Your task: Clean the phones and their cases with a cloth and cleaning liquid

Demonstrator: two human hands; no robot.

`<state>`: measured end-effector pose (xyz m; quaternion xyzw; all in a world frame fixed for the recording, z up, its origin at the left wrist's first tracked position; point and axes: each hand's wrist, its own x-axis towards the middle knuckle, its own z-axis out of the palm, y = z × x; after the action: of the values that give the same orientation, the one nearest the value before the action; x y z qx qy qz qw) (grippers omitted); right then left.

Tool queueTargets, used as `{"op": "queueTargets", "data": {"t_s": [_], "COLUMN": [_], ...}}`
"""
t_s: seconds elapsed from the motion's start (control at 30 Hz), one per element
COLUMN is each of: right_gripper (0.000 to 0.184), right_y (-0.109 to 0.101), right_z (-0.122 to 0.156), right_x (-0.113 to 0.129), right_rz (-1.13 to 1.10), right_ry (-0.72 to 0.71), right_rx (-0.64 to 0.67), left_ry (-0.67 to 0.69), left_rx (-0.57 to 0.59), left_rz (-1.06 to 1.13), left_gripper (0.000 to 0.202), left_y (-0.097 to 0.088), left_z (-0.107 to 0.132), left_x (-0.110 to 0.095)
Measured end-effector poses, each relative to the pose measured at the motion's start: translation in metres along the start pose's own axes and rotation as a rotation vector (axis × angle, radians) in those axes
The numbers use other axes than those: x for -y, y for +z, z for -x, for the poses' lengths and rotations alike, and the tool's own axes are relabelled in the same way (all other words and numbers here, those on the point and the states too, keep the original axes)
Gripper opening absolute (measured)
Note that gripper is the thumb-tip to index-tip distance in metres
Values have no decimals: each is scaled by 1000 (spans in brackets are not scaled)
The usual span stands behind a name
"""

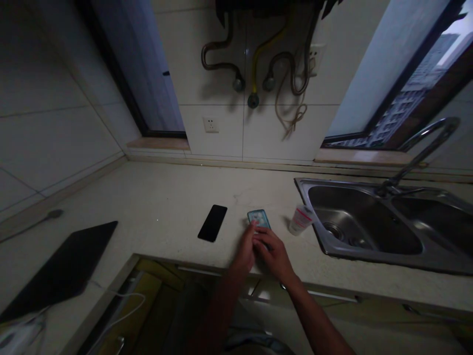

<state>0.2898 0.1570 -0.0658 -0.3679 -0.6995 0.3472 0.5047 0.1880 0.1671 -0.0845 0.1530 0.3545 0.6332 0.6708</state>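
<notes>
1. Potentially, the black phone [213, 223], flat on the counter [166, 192] left of the hands, could be pushed toward the front edge; cause: a sideways sweep of the left forearm.
2. Left hand [247, 250] and right hand [274, 251]: fingers gathered together at the near end of the teal-edged item [259, 215], located between phone and cup. Whether either hand grips it cannot be told. Uneven finger pressure could make it slip or skid.
3. The cup [300, 220], just beside the left rim of the sink [373, 257], could tip into the basin; cause: a bump from the right hand. Its contents cannot be made out.
4. Count, left to right: dark panel [70, 268], one; black phone, one; hands, two; teal-edged item, one; cup, one; sink, one, with two bowls; faucet [421, 155], one.
</notes>
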Motion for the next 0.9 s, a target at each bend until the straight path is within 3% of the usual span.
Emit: {"op": "queueTargets", "data": {"t_s": [0.1, 0.23, 0.47, 0.57, 0.67, 0.73, 0.8, 0.9], "right_gripper": [18, 24, 37, 37, 39, 38, 36, 37], "right_y": [5, 0, -16, -16, -14, -14, -16, -22], "right_z": [5, 9, 12, 12, 11, 9, 7, 3], "right_x": [3, -13, -36, -33, -31, -32, -34, -39], "right_rz": [-66, -159, -210, -293, -430, -503, -565, -653], "right_ry": [41, 206, 388, 453, 547, 561, 573, 610], "right_rx": [62, 19, -49, -119, -187, -239, -284, -324], "left_ry": [-60, 121, 141, 253, 427, 534, 587, 477], "left_rx": [-24, -76, -39, -88, -96, -139, -276, -459], "left_rz": [81, -166, -331, -552, -665, -852, -1188, -1663], "left_gripper": [45, 36, 63, 66, 61, 62, 69, 82], "left_y": [1, -11, -12, -8, -17, -31, -49, -70], "left_z": [-1, -7, -17, -8, 3, 7, 7, 3], "left_x": [-6, -10, -11, -19, -37, -54, -71, -92]}}
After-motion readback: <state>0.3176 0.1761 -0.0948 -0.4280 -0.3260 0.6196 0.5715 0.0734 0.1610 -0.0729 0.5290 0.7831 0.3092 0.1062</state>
